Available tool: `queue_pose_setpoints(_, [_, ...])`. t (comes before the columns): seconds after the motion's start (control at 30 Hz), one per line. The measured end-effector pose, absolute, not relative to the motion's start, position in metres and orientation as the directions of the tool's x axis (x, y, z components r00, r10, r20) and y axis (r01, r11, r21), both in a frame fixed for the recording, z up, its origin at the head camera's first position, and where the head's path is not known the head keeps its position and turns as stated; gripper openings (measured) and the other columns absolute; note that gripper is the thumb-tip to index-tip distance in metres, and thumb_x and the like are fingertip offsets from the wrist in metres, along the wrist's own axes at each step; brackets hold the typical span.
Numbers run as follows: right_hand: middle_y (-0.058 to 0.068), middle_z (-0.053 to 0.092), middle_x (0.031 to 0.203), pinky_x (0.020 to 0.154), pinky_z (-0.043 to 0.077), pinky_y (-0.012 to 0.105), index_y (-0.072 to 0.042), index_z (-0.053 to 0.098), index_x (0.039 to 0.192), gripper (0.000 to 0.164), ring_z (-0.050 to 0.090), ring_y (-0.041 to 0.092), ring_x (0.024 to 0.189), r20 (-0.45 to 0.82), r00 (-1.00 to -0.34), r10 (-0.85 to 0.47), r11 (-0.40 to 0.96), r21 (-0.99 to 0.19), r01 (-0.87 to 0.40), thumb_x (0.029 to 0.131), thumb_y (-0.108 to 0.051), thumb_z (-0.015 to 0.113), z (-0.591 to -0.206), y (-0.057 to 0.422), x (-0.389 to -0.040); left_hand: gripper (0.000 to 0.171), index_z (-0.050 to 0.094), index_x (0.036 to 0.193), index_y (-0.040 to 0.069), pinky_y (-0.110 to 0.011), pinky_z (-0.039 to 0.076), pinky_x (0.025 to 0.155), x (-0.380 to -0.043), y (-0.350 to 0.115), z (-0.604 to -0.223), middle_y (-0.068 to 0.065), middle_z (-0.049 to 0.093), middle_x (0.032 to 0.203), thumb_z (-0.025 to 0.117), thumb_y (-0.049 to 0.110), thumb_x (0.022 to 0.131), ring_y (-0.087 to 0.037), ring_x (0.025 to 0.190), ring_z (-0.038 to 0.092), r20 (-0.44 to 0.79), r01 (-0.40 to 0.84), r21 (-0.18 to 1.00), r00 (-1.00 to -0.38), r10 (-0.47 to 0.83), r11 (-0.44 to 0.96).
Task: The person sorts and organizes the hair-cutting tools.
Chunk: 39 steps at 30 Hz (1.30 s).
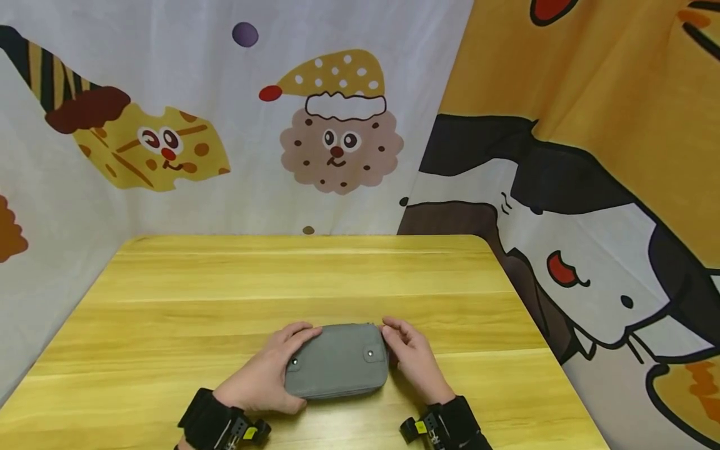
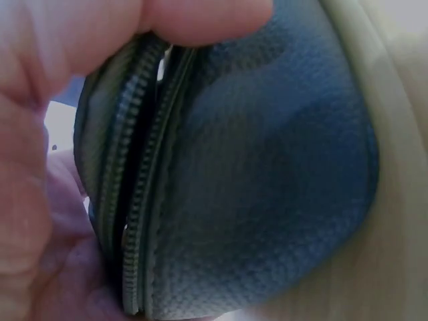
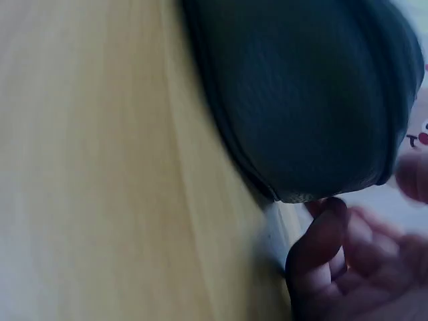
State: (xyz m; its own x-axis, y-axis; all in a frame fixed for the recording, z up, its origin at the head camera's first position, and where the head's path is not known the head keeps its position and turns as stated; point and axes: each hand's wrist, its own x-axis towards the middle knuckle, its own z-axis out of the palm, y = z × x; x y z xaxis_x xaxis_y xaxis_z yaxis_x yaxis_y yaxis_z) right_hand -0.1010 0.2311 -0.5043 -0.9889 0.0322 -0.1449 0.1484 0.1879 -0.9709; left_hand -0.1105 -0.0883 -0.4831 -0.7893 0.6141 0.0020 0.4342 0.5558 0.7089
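Observation:
A grey leather-look zip pouch (image 1: 336,365) with two small metal snaps stands on the wooden table. My left hand (image 1: 272,369) grips its left end, thumb along the near side and fingers over the far edge. In the left wrist view the zipper teeth (image 2: 137,180) are parted at this end, leaving a narrow dark gap. My right hand (image 1: 415,356) is at the pouch's far right corner, with thumb and fingers curled in against it. The right wrist view shows those curled fingers (image 3: 321,234) right at the pouch's end (image 3: 301,120); the fingertips are partly hidden behind it.
The yellow wood-grain table (image 1: 253,275) has rounded far corners. Behind it hangs a white curtain (image 1: 185,44) with cartoon food figures, and a cartoon-print curtain (image 1: 590,81) hangs on the right. Both wrists wear black camera straps (image 1: 208,419).

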Motion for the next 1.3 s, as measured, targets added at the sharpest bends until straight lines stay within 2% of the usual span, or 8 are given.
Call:
queue_pose_setpoints(0.07, [0.016,0.069,0.142,0.084,0.056,0.019,-0.004,0.057,0.15,0.05,0.068,0.012,0.115,-0.171,-0.985,-0.025,0.128,-0.978,0.167,0.111,-0.036,0.059,-0.503,0.231,-0.101,0.116,0.037,0.166,0.03,-0.039,0.05,0.096,-0.11,-0.088,-0.484,-0.011,0.036,0.168,0.094,0.023,0.065,-0.03,0.142,0.044,0.03,0.472,0.706,-0.765,0.643,0.528])
queue_pose_setpoints(0.23, [0.022,0.061,0.152,0.1,0.054,0.02,-0.001,0.048,0.157,0.056,0.066,0.018,0.131,-0.201,-0.97,-0.137,0.052,-0.979,0.195,0.113,-0.035,0.054,-0.501,0.233,-0.101,0.115,0.037,0.166,0.03,-0.036,0.05,0.096,-0.109,-0.087,-0.485,-0.013,0.036,0.168,0.092,0.019,0.066,-0.032,0.14,0.045,0.052,0.504,0.711,-0.733,0.678,0.49])
queue_pose_setpoints(0.5, [0.017,0.063,0.147,0.098,0.057,0.023,-0.003,0.043,0.16,0.058,0.069,0.011,0.118,-0.211,-0.965,-0.157,-0.068,-0.972,0.224,0.111,-0.029,0.06,-0.508,0.239,-0.106,0.114,0.038,0.166,0.03,-0.036,0.051,0.095,-0.109,-0.087,-0.483,-0.012,0.036,0.168,0.092,0.017,0.066,-0.032,0.14,0.046,0.043,0.495,0.718,-0.733,0.678,0.489])
queue_pose_setpoints(0.77, [0.017,0.064,0.147,0.102,0.056,0.023,-0.005,0.039,0.163,0.059,0.068,0.009,0.124,-0.164,-0.964,-0.211,-0.107,-0.976,0.19,0.11,-0.018,0.061,-0.508,0.243,-0.107,0.114,0.037,0.166,0.029,-0.034,0.05,0.096,-0.109,-0.087,-0.484,-0.013,0.035,0.169,0.092,0.017,0.067,-0.033,0.14,0.046,0.046,0.502,0.711,-0.732,0.68,0.492])
queue_pose_setpoints(0.9, [0.011,0.07,0.133,0.098,0.056,0.021,0.002,0.049,0.155,0.052,0.068,0.01,0.118,-0.121,-0.983,-0.14,-0.085,-0.987,0.134,0.108,-0.014,0.064,-0.51,0.241,-0.105,0.113,0.038,0.166,0.029,-0.034,0.05,0.096,-0.109,-0.086,-0.484,-0.013,0.036,0.168,0.092,0.018,0.067,-0.032,0.14,0.046,0.047,0.5,0.715,-0.732,0.679,0.49])
queue_pose_setpoints(1.07, [0.004,0.076,0.121,0.089,0.058,0.02,0.001,0.068,0.138,0.037,0.07,0.009,0.11,-0.145,-0.989,0.034,-0.058,-0.988,0.143,0.104,-0.013,0.07,-0.51,0.236,-0.105,0.112,0.038,0.165,0.03,-0.035,0.051,0.096,-0.11,-0.085,-0.486,-0.011,0.037,0.167,0.093,0.021,0.067,-0.031,0.14,0.046,0.06,0.505,0.71,-0.738,0.672,0.492])
queue_pose_setpoints(1.2, [0.004,0.077,0.108,0.074,0.056,0.019,0.002,0.071,0.134,0.034,0.068,0.009,0.091,-0.169,-0.98,0.109,-0.068,-0.984,0.162,0.102,-0.01,0.072,-0.509,0.234,-0.107,0.113,0.038,0.165,0.032,-0.034,0.051,0.094,-0.11,-0.085,-0.488,-0.011,0.037,0.168,0.093,0.021,0.067,-0.031,0.14,0.046,0.052,0.492,0.713,-0.747,0.662,0.499])
queue_pose_setpoints(1.3, [0.005,0.074,0.106,0.074,0.055,0.02,-0.001,0.071,0.134,0.032,0.065,0.01,0.088,-0.143,-0.984,0.103,0.0,-0.99,0.144,0.105,-0.012,0.069,-0.507,0.234,-0.106,0.113,0.038,0.165,0.032,-0.033,0.051,0.094,-0.109,-0.084,-0.487,-0.012,0.036,0.169,0.092,0.02,0.067,-0.031,0.14,0.045,0.042,0.479,0.718,-0.753,0.657,0.504])
